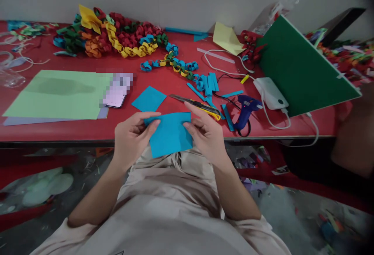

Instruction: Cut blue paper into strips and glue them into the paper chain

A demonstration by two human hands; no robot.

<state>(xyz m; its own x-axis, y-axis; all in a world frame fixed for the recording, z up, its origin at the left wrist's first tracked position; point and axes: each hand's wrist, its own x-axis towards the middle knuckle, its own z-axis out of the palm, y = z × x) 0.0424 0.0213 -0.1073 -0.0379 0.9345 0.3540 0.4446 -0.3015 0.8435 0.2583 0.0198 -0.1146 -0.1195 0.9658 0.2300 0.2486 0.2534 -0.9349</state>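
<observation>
1. The left hand [136, 132] reaches up from the lower left, its forearm slanting inward. Its thumb lies on the near face of a bright blue rectangular paper sheet [171, 136] by the upper left corner, with the index finger along the top edge; the grip is a narrow pinch.
2. The right hand [207, 132] mirrors it from the lower right, pinching the upper right corner with its thumb in front. Its index finger stretches up and leftward, above the corner.
3. The blue sheet is held between the 2 hands, above the lap and at the near edge of the red table [73, 130].
4. Just beyond it lie 1 blue paper square [149, 100], turned cornerwise, and 1 black-and-yellow utility knife [209, 110] with its blade pointing left.
5. To the right are loose blue paper strips [208, 85], a dark blue glue gun [247, 109], a white power bank [270, 92] with cables and a leaning dark green board [300, 68].
6. To the left, a phone [118, 91] overlaps a pale green paper sheet [58, 93]; multicoloured paper chains [125, 39] lie behind.
7. The phone is partly pixelated, and any writing on it is unreadable. Markings on the knife and glue gun are too small to read.
</observation>
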